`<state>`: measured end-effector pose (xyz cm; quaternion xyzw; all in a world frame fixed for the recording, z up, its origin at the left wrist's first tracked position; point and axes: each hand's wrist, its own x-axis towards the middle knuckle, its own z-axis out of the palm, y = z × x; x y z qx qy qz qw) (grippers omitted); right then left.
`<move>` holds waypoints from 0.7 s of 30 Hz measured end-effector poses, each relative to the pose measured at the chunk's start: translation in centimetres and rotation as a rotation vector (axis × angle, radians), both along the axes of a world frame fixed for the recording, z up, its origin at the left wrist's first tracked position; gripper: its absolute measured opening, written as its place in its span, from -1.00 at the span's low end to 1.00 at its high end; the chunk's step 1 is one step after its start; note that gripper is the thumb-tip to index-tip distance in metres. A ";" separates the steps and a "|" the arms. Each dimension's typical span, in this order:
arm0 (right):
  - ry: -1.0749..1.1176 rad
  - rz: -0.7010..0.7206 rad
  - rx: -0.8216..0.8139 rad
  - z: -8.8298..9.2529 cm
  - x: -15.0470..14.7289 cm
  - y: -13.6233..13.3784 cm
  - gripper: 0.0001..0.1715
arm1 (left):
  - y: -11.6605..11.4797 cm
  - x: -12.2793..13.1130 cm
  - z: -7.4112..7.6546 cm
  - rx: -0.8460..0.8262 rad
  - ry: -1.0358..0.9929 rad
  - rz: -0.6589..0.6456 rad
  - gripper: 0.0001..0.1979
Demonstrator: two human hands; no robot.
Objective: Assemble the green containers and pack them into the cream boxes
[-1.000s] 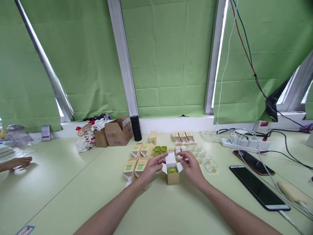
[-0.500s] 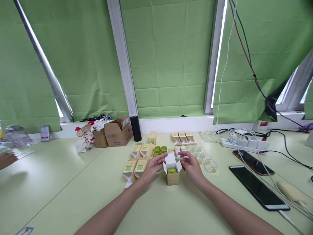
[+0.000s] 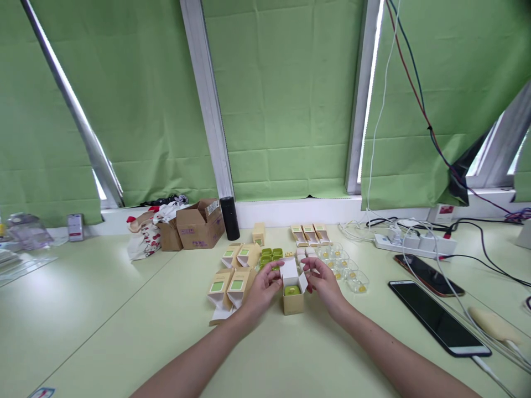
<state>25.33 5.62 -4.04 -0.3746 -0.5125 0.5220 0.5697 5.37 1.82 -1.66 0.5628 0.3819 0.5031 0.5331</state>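
Note:
A small kraft cardboard box [image 3: 293, 304] stands upright on the table with its white lid flap [image 3: 289, 268] raised. Inside it sits a green piece [image 3: 292, 290] with a rounded top. My left hand [image 3: 262, 288] is closed at the box's left edge, its thumb and fingers over the left side flap, which they hide. On the other side, the fingers of my right hand [image 3: 324, 283] are curled against the right side flap [image 3: 303, 282], which still leans outward.
Several kraft boxes [image 3: 224, 282] lie left of my hands; three more [image 3: 310, 235] are behind. Green cups [image 3: 271, 252] and clear plastic cups [image 3: 357, 283] stand nearby. Phones [image 3: 440, 318], cables and a power strip [image 3: 410, 246] occupy the right. A carton [image 3: 201, 224] and black cylinder [image 3: 229, 218] stand at the back.
My left hand has closed in on the box's left flap, which is now covered. My right hand has barely moved. Another person's hand at the far left has gone out of view.

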 end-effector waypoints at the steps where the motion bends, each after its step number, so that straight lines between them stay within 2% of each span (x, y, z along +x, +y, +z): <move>1: 0.004 0.004 -0.006 0.0 0.0 -0.1 -0.53 | 0.0 0.1 -0.1 0.001 -0.008 0.001 -0.34; 10: 0.038 0.034 -0.035 0.1 -0.2 -0.5 -0.43 | 0.1 0.8 -0.7 0.018 -0.032 -0.005 -0.30; 21: 0.101 0.059 -0.124 0.4 -0.4 -0.9 -0.41 | 0.7 0.8 -1.3 0.064 0.011 -0.009 -0.40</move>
